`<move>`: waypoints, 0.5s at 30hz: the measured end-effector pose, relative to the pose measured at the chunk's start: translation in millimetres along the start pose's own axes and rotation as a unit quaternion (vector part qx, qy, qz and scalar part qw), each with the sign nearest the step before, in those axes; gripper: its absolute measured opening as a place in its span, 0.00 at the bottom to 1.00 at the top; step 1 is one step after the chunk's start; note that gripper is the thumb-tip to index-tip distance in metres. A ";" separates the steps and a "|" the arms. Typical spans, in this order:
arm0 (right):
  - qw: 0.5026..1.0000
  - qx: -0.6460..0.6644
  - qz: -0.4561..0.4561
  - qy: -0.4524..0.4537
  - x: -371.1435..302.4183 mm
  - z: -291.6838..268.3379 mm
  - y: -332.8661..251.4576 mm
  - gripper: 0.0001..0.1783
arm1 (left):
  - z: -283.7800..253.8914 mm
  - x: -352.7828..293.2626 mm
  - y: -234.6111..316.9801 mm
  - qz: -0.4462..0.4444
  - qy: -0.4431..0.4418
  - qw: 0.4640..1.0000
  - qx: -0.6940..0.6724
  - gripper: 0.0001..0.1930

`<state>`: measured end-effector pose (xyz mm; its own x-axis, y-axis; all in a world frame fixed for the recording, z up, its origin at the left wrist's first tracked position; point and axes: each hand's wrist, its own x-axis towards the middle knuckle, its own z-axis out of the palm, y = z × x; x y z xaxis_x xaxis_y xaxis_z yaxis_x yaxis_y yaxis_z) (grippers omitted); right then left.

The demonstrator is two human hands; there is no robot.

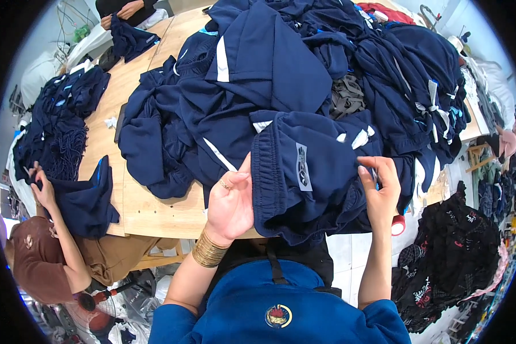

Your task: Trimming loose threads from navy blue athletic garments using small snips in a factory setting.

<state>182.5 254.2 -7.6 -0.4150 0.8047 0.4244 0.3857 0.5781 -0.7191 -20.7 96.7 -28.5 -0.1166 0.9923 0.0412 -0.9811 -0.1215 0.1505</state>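
Directly between both hands (229,203) (381,186), the navy garment (332,172), waistband (265,178) leftmost

"Can you see the left hand's (228,206) fingers?"

"No, they vanish behind the waistband (265,186) of the navy garment (332,183). I can't tell how they grip."

"And the right hand (379,186)?"

"Its fingers curl out of sight, so whether they pinch the cloth, I can't say."

"Who's that across the table (149,215)?"

"The far person (143,16) is cut off above the chest. The worker in brown (40,261) loses the head to the dark rim."

"The big heap (269,57)?"

"Runs past the upper edge. The red-and-white roll (399,225) is half covered, too."

"Those bright bits (513,223) at far right?"

"Too small and blurred to name."
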 end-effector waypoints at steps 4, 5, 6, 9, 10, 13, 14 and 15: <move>0.995 0.088 0.007 -0.044 -5.0 -4.9 -27.1 0.08 | 5.4 3.2 -13.2 -0.014 0.020 0.999 0.035 0.29; 0.990 0.123 -0.003 -0.075 -8.2 -0.9 -33.1 0.08 | 8.3 3.8 -15.9 -0.013 0.040 0.996 0.074 0.29; 0.988 0.125 -0.022 -0.089 -9.6 1.9 -40.5 0.09 | 11.0 5.3 -17.7 -0.018 0.027 0.997 0.073 0.29; 0.984 0.140 -0.042 -0.103 -14.4 7.7 -53.3 0.10 | 18.8 8.9 -23.2 -0.019 0.039 0.995 0.089 0.28; 0.981 0.155 -0.038 -0.114 -16.5 9.3 -53.5 0.11 | 22.0 9.5 -25.3 -0.023 0.036 0.995 0.090 0.28; 0.978 0.159 -0.068 -0.117 -27.8 18.3 -52.1 0.13 | 24.7 19.7 -40.1 0.020 0.120 0.958 0.259 0.25; 0.974 0.167 -0.073 -0.135 -34.4 24.6 -45.7 0.16 | 18.5 24.1 -43.6 0.005 0.148 0.936 0.321 0.22; 0.970 0.173 -0.059 -0.159 -41.1 27.6 -39.7 0.17 | 11.6 28.8 -43.5 -0.007 0.170 0.909 0.381 0.20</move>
<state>161.4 194.4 -11.7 -0.6946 0.6207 0.3636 0.0427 0.5402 -0.8405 20.4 130.3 -22.4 -0.2728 0.9277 -0.2547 -0.6069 0.0395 0.7938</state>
